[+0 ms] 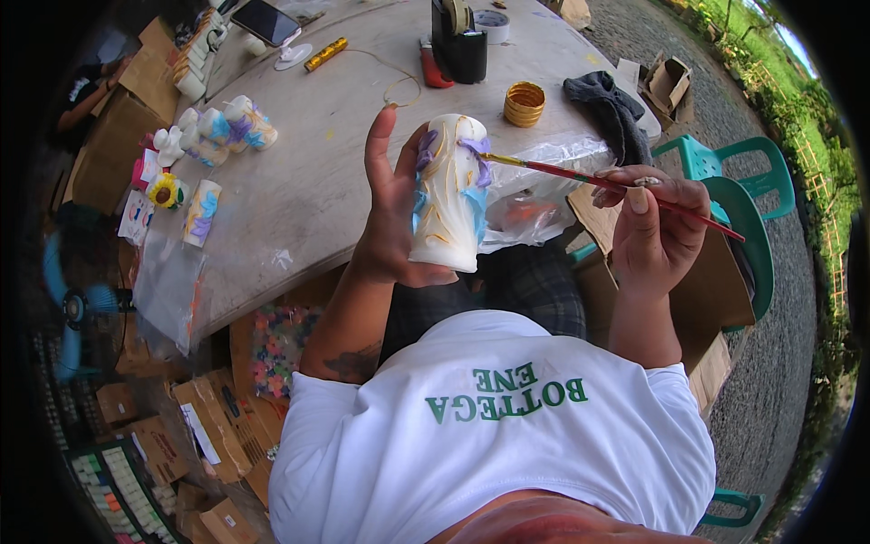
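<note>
A white pillar candle (446, 227) with raised purple and blue flowers and gold lines stands upright in my left hand (391, 208). The thumb is under its base; the index finger points up, off the candle. My right hand (654, 213) pinches a thin red paintbrush (580, 172) slanting across to the left. Its tip touches or nearly touches the purple flower at the candle's upper right. Beyond the candle, a small gold cup (524, 104) sits on the table (308, 181). Similar painted candles (227, 127) cluster at the table's left.
Behind the candle stand a black tape dispenser (459, 45) and a tape roll (492, 25). A dark cloth (609, 113) and clear plastic (530, 213) lie at the table's right. A phone (265, 22) rests far left. Green chairs (739, 168) stand right, cardboard boxes (213, 426) lower left. Another person's arm (80, 107) shows far left.
</note>
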`<action>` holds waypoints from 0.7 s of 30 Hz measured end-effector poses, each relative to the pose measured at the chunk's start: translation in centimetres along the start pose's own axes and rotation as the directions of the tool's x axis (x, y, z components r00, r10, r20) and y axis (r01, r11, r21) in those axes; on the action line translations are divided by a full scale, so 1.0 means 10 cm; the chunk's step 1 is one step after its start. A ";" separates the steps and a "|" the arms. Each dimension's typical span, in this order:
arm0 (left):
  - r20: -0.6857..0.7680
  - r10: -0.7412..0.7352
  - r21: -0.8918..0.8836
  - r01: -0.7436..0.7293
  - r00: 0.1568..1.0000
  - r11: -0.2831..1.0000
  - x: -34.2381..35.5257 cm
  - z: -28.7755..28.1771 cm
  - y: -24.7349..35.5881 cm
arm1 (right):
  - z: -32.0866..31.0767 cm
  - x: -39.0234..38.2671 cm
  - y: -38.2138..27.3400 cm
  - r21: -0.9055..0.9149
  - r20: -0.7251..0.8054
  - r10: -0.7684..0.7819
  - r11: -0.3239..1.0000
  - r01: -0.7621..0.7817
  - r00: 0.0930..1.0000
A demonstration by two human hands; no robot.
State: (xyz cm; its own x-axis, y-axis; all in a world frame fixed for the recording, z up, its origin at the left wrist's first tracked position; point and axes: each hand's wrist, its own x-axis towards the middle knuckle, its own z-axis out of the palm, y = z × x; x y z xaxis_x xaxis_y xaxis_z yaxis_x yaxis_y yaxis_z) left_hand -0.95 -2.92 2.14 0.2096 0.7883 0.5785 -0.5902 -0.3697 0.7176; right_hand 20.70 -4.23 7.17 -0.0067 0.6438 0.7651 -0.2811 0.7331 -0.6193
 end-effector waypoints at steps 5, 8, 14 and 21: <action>-0.018 -0.008 0.005 0.008 1.000 1.000 0.00 0.04 0.01 | 0.04 -0.05 -0.05 -0.149 0.096 -0.094 0.983 0.108 0.991; -0.020 -0.004 0.017 0.005 1.000 1.000 0.00 0.04 0.02 | 0.04 -0.06 -0.08 -0.165 0.096 -0.100 0.980 0.114 0.990; -0.024 -0.001 0.040 0.002 1.000 0.999 0.00 0.04 0.01 | 0.05 -0.06 -0.07 -0.185 0.119 -0.089 0.977 0.110 0.989; -0.031 0.005 0.038 -0.004 1.000 0.999 0.01 0.04 0.03 | 0.05 -0.09 -0.09 -0.163 0.125 -0.087 0.981 0.107 0.988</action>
State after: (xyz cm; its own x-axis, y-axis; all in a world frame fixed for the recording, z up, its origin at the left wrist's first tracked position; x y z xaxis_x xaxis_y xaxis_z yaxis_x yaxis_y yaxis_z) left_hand -0.73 -3.14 2.56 0.1824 0.8011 0.5701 -0.5613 -0.3912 0.7293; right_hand 20.47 -5.57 7.18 -0.1025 0.5450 0.8322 -0.1196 0.8237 -0.5542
